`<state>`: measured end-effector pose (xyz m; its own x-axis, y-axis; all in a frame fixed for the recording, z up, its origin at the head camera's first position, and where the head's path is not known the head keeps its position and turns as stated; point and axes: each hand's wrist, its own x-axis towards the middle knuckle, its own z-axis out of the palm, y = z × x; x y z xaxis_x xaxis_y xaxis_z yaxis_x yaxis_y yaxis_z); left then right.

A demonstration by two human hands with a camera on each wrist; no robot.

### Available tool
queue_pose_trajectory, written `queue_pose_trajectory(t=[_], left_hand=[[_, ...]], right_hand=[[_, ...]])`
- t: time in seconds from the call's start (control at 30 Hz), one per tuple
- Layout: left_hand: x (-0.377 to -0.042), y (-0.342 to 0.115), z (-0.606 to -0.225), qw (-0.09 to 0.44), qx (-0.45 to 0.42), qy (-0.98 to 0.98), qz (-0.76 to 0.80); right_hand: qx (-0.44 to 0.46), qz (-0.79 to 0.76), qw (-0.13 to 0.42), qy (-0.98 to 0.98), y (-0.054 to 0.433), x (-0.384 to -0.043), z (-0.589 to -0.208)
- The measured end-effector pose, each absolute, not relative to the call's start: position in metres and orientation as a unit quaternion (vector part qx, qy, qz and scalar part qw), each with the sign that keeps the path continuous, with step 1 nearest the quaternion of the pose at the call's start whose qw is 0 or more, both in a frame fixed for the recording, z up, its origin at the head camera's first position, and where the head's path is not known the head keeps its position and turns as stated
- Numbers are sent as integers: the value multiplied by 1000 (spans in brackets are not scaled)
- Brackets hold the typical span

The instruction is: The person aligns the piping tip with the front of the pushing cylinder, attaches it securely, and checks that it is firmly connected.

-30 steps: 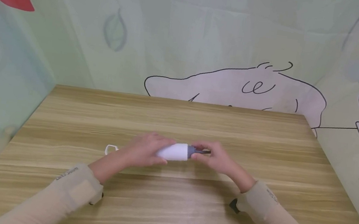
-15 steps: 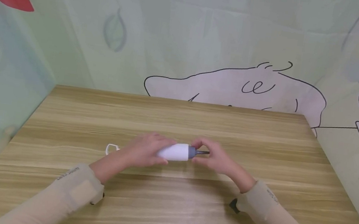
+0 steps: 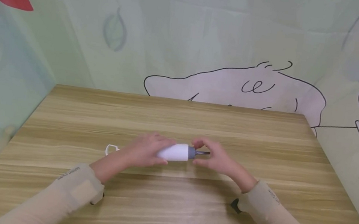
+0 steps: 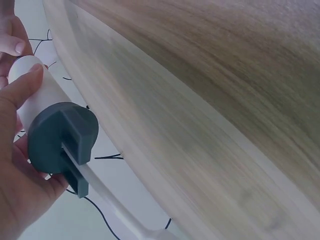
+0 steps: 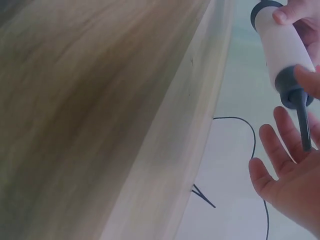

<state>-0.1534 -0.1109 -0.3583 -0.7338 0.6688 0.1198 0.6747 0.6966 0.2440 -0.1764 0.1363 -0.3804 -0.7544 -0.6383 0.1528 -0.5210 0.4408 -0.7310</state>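
My left hand (image 3: 147, 149) grips the white barrel of an icing syringe (image 3: 175, 152), held level above the table. Its dark grey-green rear cap (image 4: 45, 140) has two tabs, and a white plunger rod (image 4: 107, 190) runs out of it to a loop handle (image 3: 112, 149). A grey collar (image 5: 289, 84) with a thin dark nozzle (image 5: 303, 122) forms the front end. My right hand (image 3: 216, 157) is around the collar and nozzle with its fingers spread. Its thumb overlaps the collar in the right wrist view; I cannot tell whether it touches.
The wood-grain table (image 3: 178, 119) stretches out around both hands. Behind it and at its sides hangs a pale printed cloth (image 3: 189, 34) with cartoon drawings.
My right hand's fingers have loosened and spread away from the grey collar, showing more of it and the nozzle. The left hand and syringe have barely moved.
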Motion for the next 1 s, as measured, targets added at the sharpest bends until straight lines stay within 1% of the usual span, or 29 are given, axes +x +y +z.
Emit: queue_pose_trajectory(t=[0.1, 0.33, 0.4, 0.73, 0.87, 1.0], left_hand=[[-154, -110, -358, 9, -366, -920, -139], [-155, -110, -360, 14, -373, -918, -135], [-155, -110, -361, 18, -375, -918, -131], [-156, -111, -363, 17, -374, -918, -134], [-155, -110, -361, 17, -372, -918, -135], [-154, -109, -361, 16, -372, -918, -132]], right_hand=[[-355, -409, 69, 838, 135, -176, -381], [-338, -405, 103, 843, 138, -178, -383], [-336, -401, 103, 846, 138, -178, -383], [-358, -410, 65, 837, 135, -175, -380], [-357, -416, 57, 834, 135, -174, -380], [-341, -421, 61, 838, 135, -173, -380]])
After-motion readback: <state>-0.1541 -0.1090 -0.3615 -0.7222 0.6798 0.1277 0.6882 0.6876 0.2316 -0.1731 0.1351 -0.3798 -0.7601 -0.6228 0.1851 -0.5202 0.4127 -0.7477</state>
